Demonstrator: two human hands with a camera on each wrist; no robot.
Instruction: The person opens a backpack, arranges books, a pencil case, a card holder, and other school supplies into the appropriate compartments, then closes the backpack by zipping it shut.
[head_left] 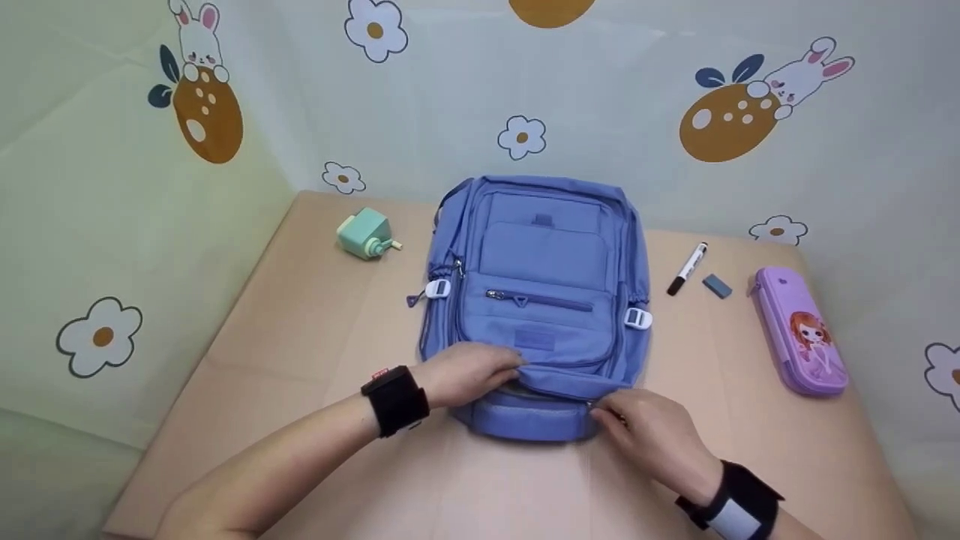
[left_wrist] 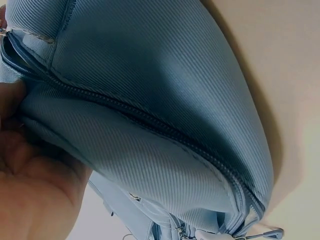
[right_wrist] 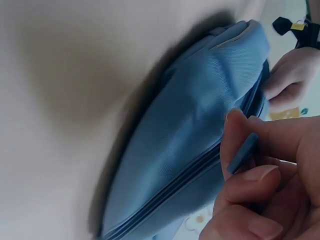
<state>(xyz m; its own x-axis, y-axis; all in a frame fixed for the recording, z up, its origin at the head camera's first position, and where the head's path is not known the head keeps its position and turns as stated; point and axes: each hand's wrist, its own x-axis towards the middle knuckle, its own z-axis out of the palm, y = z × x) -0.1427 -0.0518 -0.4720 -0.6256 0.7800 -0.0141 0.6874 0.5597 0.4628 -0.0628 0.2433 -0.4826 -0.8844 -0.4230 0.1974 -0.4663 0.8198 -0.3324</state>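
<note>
A blue backpack (head_left: 547,259) lies on the table, front side up, its near end toward me. At that end a zipper (left_wrist: 150,125) runs across, with a gap in it between my hands. My left hand (head_left: 469,373) grips the fabric edge beside the gap. In the left wrist view its thumb and palm are against the pocket cloth (left_wrist: 135,145). My right hand (head_left: 649,427) is at the right end of the gap. Its thumb and forefinger pinch the small blue zipper pull (right_wrist: 243,152), as the right wrist view shows.
Left of the backpack stands a mint-green pencil sharpener (head_left: 365,232) with a crank. To the right lie a marker (head_left: 687,268), a blue-grey eraser (head_left: 717,286) and a purple pencil case (head_left: 801,330). Patterned cloth walls (head_left: 450,97) enclose the table (head_left: 315,315) at the back and sides.
</note>
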